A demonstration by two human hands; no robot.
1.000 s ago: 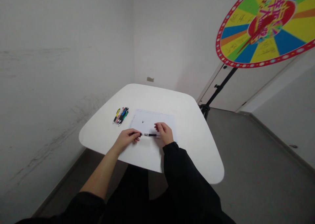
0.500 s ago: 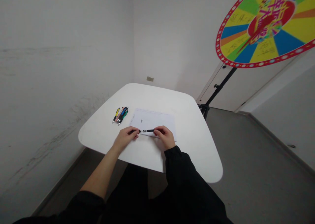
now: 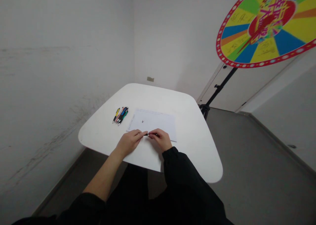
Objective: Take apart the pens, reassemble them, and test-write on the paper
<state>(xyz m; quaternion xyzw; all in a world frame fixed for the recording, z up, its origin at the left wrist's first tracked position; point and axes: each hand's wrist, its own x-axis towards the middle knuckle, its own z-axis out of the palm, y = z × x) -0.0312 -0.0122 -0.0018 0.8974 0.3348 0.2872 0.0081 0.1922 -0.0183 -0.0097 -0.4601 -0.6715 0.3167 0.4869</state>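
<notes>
Both of my hands meet over the front edge of a sheet of white paper (image 3: 158, 119). My left hand (image 3: 130, 141) pinches one end of a black pen (image 3: 146, 134), and my right hand (image 3: 161, 139) grips its other end. Only a short stretch of the pen shows between my fingertips; the rest is hidden by the fingers. On the paper just beyond my hands lies a small silvery pen tip (image 3: 143, 121), apart from both hands.
A bunch of several pens (image 3: 120, 115) in yellow, blue, green and other colours lies left of the paper on the white table (image 3: 195, 142). A colourful prize wheel (image 3: 266, 27) on a black stand (image 3: 219, 88) rises beyond the table's right side. Walls border the left and back.
My hands have come closer together along the pen. The light middle section that showed between them is now mostly covered by my fingers. The small tip still lies on the paper.
</notes>
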